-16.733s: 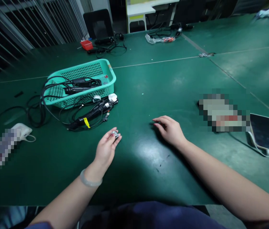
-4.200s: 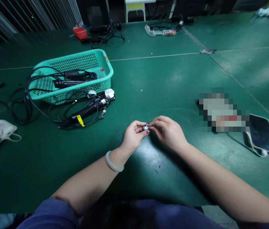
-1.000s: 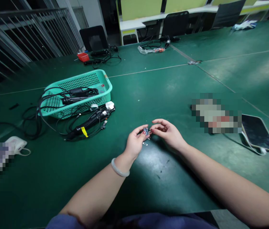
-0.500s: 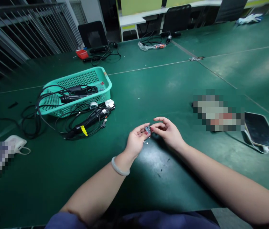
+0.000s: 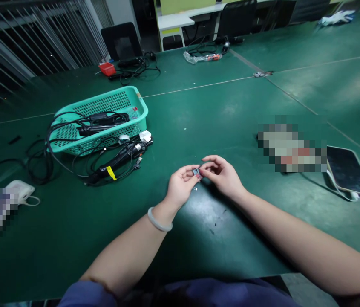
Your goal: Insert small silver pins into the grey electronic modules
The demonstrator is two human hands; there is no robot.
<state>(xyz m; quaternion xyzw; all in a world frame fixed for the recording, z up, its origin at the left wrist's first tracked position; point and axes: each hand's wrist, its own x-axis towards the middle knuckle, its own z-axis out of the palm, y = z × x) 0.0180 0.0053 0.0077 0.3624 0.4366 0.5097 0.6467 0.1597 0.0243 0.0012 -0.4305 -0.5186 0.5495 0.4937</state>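
Pinched between the thumb and fingers of my left hand (image 5: 180, 187) is a small grey-blue piece (image 5: 196, 171) that looks like a tiny circuit board. A pale bangle circles my left wrist. My right hand (image 5: 224, 175) meets the piece from the right, thumb and fingertip closed at its edge; whether they hold a separate tiny part is too small to tell. Just below the fingertips, a small white-and-metal bit (image 5: 195, 188) lies on the green table (image 5: 180, 243), partly covered by my left hand.
A turquoise basket (image 5: 141, 115) with black cables stands left, and a black cabled device (image 5: 119, 162) lies before it. A white object with a loop (image 5: 23, 192) is far left. On the right are a blurred-out item (image 5: 288, 147) and a phone (image 5: 349, 170) with a white cable.
My right hand has come slightly left, closing its fingertips onto the piece. The piece has turned a little in my left hand. The whole view has shifted slightly.
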